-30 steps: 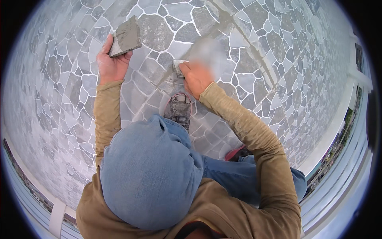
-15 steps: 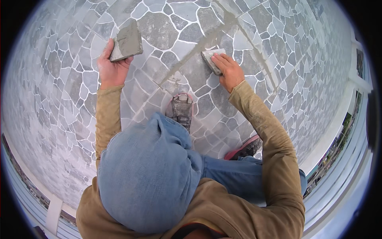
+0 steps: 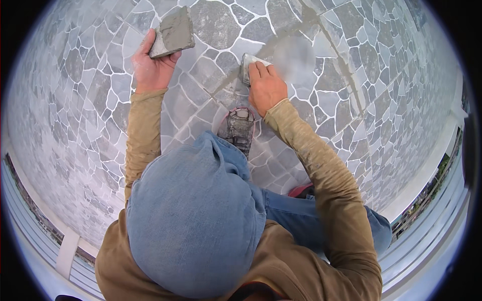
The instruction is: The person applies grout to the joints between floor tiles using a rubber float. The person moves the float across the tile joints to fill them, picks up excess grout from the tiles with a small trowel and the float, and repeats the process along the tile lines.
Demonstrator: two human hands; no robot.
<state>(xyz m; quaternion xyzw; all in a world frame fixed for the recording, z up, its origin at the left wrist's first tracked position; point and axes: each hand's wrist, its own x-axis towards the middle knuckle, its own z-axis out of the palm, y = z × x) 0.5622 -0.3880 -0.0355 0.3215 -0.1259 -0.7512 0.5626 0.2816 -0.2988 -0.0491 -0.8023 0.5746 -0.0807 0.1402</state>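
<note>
Block: small and grey, over the diagonal joint, ahead of the front shoe; the right hand covers part of it.
Right hand: clamped on the block, back of the hand upward, fingers side by side and slightly bent across the block's top; the thumb is hidden.
Right arm: elbow bent and out to the side, forearm slanting inward and forward to the hand.
Slab: flat, grey, well apart from the block, forward and to the left; smooth grey paste covers much of its top.
Left hand: clamped on the slab's near corner, palm up, thumb along the left edge, other fingers mostly hidden beneath.
Left arm: forearm reaching almost straight ahead, outside the denim-covered knee.
Joints: grey paste fills the diagonal one and another running down to the right.
Floor: grey irregular stones outlined in white.
Rear shoe: red-edged, partly behind the right leg.
</note>
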